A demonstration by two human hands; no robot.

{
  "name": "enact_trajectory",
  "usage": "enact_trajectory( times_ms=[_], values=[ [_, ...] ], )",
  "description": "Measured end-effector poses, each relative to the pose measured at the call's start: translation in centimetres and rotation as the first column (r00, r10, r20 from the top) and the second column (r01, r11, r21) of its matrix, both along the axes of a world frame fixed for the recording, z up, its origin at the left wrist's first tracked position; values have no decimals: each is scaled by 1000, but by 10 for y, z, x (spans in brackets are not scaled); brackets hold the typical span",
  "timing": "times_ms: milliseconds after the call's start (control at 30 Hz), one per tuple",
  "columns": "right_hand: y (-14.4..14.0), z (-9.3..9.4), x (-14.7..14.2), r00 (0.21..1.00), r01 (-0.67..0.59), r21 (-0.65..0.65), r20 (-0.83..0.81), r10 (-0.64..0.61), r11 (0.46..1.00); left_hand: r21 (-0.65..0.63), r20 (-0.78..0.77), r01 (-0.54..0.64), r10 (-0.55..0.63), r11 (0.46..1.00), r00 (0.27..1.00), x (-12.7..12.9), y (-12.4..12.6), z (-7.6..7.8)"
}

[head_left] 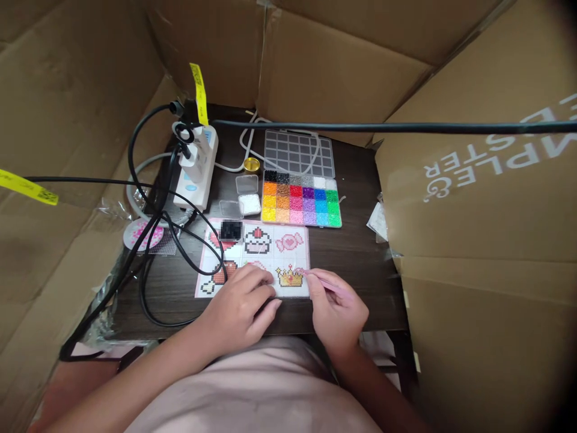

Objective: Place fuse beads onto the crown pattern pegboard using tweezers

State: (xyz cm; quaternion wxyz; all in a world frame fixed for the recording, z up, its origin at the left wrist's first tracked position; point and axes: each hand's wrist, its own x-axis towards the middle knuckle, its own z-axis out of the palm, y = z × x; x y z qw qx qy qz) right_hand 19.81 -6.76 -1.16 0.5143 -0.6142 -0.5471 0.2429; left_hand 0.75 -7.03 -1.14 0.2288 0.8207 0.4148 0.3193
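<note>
A pattern sheet (295,291) with pixel pictures lies on the dark table in front of me, apparently under a clear board. My right hand (339,310) pinches pink tweezers (331,284), their tips over the right side of the yellow crown picture (290,276). On the sheet's lower middle rests my left hand (247,300), fingers bent and thumb apart, gripping nothing visible. It covers part of the lower pictures. A small box of black beads (231,230) stands on the sheet's upper left. Behind the sheet sits an open bead case (301,224) with many colours.
A small box of white beads (249,204) and a gold tin (251,165) stand behind the sheet. Black cables (144,270) loop over the left side, beside a white power strip (196,180). A round dish of pink beads (143,234) lies left. Cardboard walls (324,66) enclose the table.
</note>
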Motion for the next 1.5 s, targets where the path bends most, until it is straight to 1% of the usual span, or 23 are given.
enact_trajectory(
  times_ms=[67, 167, 233, 300, 600, 833, 1100, 1333, 1500],
  values=[
    [-8, -2, -5, 997, -21, 69, 74, 16, 997, -1, -2, 1, -1, 1000, 1000, 0, 0, 0],
    [-13, -1, -8, 985, -99, 130, 151, 79, 987, -3, 0, 6, -6, 1000, 1000, 0, 0, 0],
    [-13, 0, -8, 982, -125, 147, 162, 101, 981, -1, 1, 8, -8, 1000, 1000, 0, 1, 0],
    [-13, 0, -7, 983, -123, 153, 154, 99, 981, 0, 3, 6, -6, 1000, 1000, 0, 1, 0],
    [-13, -3, -8, 984, -71, 129, 169, 49, 989, 18, 3, 0, 0, 1000, 1000, 0, 1, 1],
    [-13, -6, -7, 982, -65, 121, 182, 42, 991, 21, 11, -2, 2, 1000, 1000, 1, 2, 1],
    [-12, -2, -9, 978, -74, 130, 204, 46, 989, 12, 6, 5, -6, 1000, 1000, 0, 2, 1],
    [-14, -3, -8, 981, -60, 122, 192, 36, 991, 14, 6, 6, -6, 1000, 1000, 0, 2, 1],
    [-14, -7, -7, 989, -28, 113, 146, 12, 993, 15, 11, 7, -8, 1000, 1000, 0, 2, 2]
  ],
)
